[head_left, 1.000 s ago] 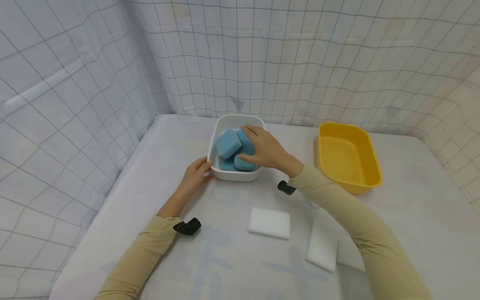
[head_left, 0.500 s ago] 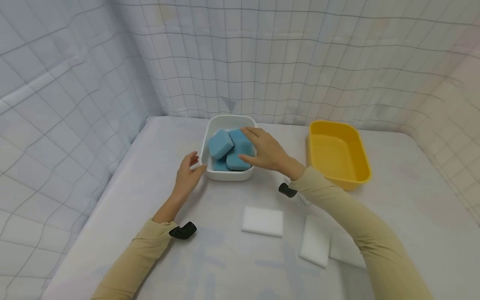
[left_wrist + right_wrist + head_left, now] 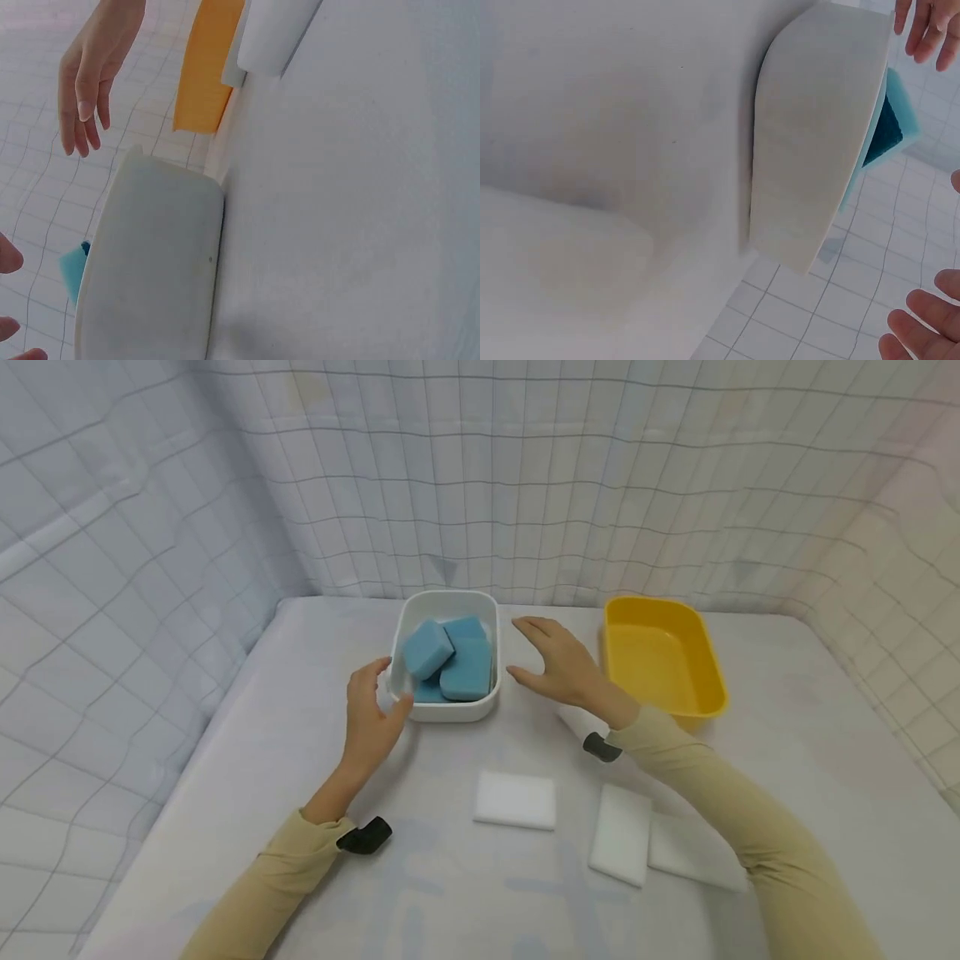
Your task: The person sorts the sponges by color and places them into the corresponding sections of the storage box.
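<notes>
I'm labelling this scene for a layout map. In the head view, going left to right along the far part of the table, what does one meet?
left hand → white tub holding blue sponges → right hand → yellow tub.

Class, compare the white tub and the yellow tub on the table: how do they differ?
The white tub holds blue sponges; the yellow tub holds nothing. The white tub sits between the left hand and right hand; the yellow tub sits beyond the right hand, at the table's right. Both are open, rounded rectangular containers, upright.
</notes>
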Motion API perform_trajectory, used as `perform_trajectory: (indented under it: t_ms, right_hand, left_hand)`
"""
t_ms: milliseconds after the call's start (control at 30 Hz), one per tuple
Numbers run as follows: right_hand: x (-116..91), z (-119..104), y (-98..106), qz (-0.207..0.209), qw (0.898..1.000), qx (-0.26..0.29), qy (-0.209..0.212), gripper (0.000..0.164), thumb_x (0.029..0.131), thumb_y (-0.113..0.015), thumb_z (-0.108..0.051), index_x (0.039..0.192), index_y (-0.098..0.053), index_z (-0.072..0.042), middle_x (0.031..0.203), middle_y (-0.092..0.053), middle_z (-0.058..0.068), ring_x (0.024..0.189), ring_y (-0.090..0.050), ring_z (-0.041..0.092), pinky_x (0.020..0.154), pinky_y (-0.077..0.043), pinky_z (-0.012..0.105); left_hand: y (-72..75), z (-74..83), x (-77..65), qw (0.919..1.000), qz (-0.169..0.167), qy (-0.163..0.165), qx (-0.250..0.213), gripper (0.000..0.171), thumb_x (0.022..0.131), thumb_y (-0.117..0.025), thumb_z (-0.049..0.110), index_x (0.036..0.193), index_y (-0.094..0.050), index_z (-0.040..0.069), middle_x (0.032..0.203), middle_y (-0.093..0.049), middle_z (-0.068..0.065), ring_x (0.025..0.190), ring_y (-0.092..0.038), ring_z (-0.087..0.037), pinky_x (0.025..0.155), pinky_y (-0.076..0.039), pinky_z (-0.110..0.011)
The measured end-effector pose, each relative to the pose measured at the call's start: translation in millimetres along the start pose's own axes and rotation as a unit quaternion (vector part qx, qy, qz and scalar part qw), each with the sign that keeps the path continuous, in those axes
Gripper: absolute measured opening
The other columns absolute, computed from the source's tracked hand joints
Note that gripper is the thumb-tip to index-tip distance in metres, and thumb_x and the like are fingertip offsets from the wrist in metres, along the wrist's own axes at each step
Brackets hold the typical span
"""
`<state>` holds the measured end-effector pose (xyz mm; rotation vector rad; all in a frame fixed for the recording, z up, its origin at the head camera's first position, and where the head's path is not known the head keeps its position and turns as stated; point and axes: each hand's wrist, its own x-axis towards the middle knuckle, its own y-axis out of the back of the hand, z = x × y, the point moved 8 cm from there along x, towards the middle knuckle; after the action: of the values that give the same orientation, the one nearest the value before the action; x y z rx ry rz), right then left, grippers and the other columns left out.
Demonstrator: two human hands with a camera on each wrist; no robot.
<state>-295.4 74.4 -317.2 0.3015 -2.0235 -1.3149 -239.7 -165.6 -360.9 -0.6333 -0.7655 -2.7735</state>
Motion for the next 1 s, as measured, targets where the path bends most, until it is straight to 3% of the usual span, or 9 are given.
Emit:
perform_trajectory:
  t_ms: [233,467,700,867,1000]
  right_hand:
    - [-27.1,20.5,18.0,0.038,0.999,-0.003,-0.007,0.063,0.084,-0.067,-0.031,0.136,-0.046,-0.002,0.134,-0.051,0.016,0.124,-0.047,0.031,0.106,-0.043,0.045]
    - [-51.8,37.7,36.8,0.060,0.997,0.013,-0.037,0.062,0.084,-0.067,-0.027,0.136,-0.045,0.000,0.134,-0.050,0.017,0.124,-0.046,0.031,0.106,-0.042,0.046]
    - [-81.8,67.8,56.1,0.114,0.989,0.043,-0.087,0.060,0.081,-0.069,-0.018,0.133,-0.048,0.002,0.134,-0.050,0.021,0.125,-0.045,0.037,0.107,-0.039,0.051]
    - [-106.1,96.2,74.2,0.181,0.973,0.078,-0.119,0.058,0.080,-0.069,-0.012,0.131,-0.048,0.005,0.131,-0.052,0.025,0.122,-0.047,0.040,0.104,-0.040,0.054]
    - [-123.4,113.1,91.6,0.235,0.961,0.065,-0.131,0.054,0.079,-0.069,-0.009,0.127,-0.051,0.008,0.123,-0.057,0.027,0.111,-0.053,0.040,0.096,-0.045,0.053]
  left_hand:
    - [-11.8,24.8,-11.0,0.9967,-0.012,-0.078,0.018,0.049,0.084,-0.063,0.006,0.129,-0.046,-0.005,0.128,-0.047,-0.023,0.120,-0.036,-0.037,0.099,-0.034,-0.050]
    - [-26.5,44.8,-29.1,0.9844,-0.031,-0.172,0.019,0.046,0.080,-0.064,0.003,0.123,-0.052,-0.005,0.123,-0.049,-0.021,0.116,-0.037,-0.036,0.094,-0.031,-0.045]
    - [-59.6,61.1,-50.6,0.9639,-0.152,-0.218,0.014,0.050,0.080,-0.067,0.007,0.127,-0.051,0.000,0.126,-0.048,-0.015,0.119,-0.037,-0.028,0.098,-0.034,-0.041]
    - [-81.6,68.0,-63.5,0.9445,-0.239,-0.223,0.035,0.051,0.083,-0.066,0.012,0.131,-0.049,0.007,0.128,-0.047,-0.007,0.119,-0.039,-0.020,0.097,-0.041,-0.037]
    - [-93.2,70.1,-69.5,0.9317,-0.279,-0.228,0.045,0.051,0.085,-0.066,0.013,0.132,-0.048,0.010,0.128,-0.046,-0.005,0.120,-0.038,-0.018,0.097,-0.043,-0.037]
